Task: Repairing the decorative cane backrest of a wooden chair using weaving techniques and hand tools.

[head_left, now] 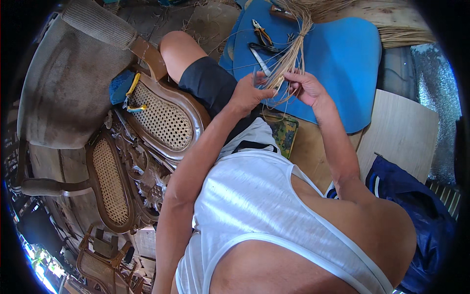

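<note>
A bundle of thin, pale cane strands (pixel 293 55), gathered at its upper part, hangs down over the blue mat between my hands. My left hand (pixel 248 94) is closed at the lower ends of the strands, thumb and fingers together. A thin grey sliver stands up beside its fingers; I cannot tell what it is. Opposite it, my right hand (pixel 307 87) pinches strands between thumb and fingers at the bundle's right side. Just beyond the hands, on the blue mat (pixel 342 63), lie pliers (pixel 262 33) with black and orange handles and a black-and-white tool (pixel 260 60).
At left lies a carved wooden chair frame (pixel 199 120) with woven cane panels (pixel 164 117). Yellow-and-blue-handled pliers (pixel 133 93) rest on it. More cane strands (pixel 404 36) lie at the far right, above a pale board (pixel 399 130). Dark blue cloth (pixel 411 196) lies near right.
</note>
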